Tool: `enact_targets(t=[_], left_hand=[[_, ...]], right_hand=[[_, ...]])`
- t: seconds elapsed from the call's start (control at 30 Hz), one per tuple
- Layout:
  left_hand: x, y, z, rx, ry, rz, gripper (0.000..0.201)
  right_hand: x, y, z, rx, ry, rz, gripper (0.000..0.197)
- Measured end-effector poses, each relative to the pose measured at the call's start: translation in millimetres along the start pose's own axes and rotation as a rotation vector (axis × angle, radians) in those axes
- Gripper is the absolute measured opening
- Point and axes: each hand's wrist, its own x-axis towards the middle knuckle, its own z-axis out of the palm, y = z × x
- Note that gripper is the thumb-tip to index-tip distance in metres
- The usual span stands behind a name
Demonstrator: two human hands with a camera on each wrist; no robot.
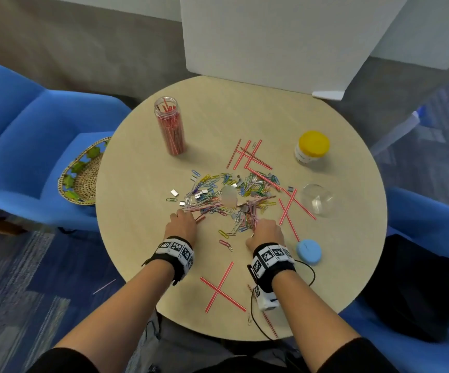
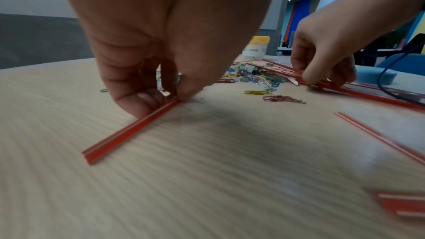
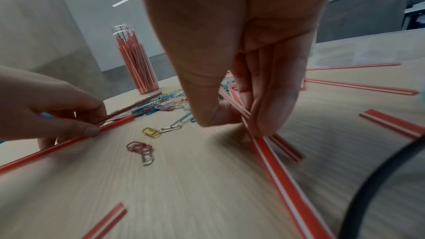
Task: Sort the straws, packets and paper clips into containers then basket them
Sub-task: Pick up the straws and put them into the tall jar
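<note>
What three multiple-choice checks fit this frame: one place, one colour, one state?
1. Where does the woven basket sit?
A on the table
B on the blue chair to the left
C on the floor

2. What colour is the lid of the small capped jar?
A yellow
B green
C white

3. What is the left hand doing?
A resting flat
B pinching red-and-white striped straws
C lifting the tall clear jar of straws

Answers: 1 B, it lies on the seat past the table's rim; 2 A, the cap is yellow; 3 B, fingertips close on the straws.
</note>
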Motion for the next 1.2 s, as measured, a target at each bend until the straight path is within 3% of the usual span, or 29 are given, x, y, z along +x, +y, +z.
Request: enact_targets(t=[0.2, 0.33, 0.43, 0.5, 0.77, 0.87, 0.97, 1.1, 1.2], left_hand=[[0.5, -4.6, -5.0, -0.126, 0.019, 0.055, 0.032], [5.1, -18.3, -11.9, -0.522, 0.126, -0.003, 0.009], [4.4, -21.4, -12.4, -0.829, 0.182, -0.006, 0.018], [3.5, -17.8, -12.4, -0.880, 0.160, 0.011, 0.028], [-6.5, 9.9, -8.0, -0.646, -0.044, -0.006, 0.033], [-14.2, 14.7, -1.7, -0.640, -0.023, 0.013, 0.011], [-23.5, 15.9, 1.8, -0.639, -0.085, 0.045, 0.015], [-41.7, 19.1, -5.4, -0.530, -0.254, 0.205, 0.025], [-56.0, 20.4, -5.7, -0.409, -0.312, 0.327, 0.023]], right_hand=[[14.1, 23.2, -2.9, 0.235, -0.024, 0.111, 0.022], [23.9, 52.3, -11.2, 0.532, -0.142, 0.107, 0.012], [26.7, 68.9, -16.7, 0.704, -0.272, 0.075, 0.006], [30.4, 77.0, -14.2, 0.772, -0.306, 0.057, 0.011], [32.5, 75.8, -9.6, 0.846, -0.326, 0.007, 0.029], [28.5, 74.9, -4.8, 1.059, -0.323, 0.057, 0.023], [21.8, 72.8, -3.2, 1.284, -0.373, 0.104, 0.018], [18.9, 75.0, -5.7, 1.382, -0.444, 0.165, 0.015], [10.0, 78.8, -13.9, 1.241, -0.438, 0.092, 0.022]])
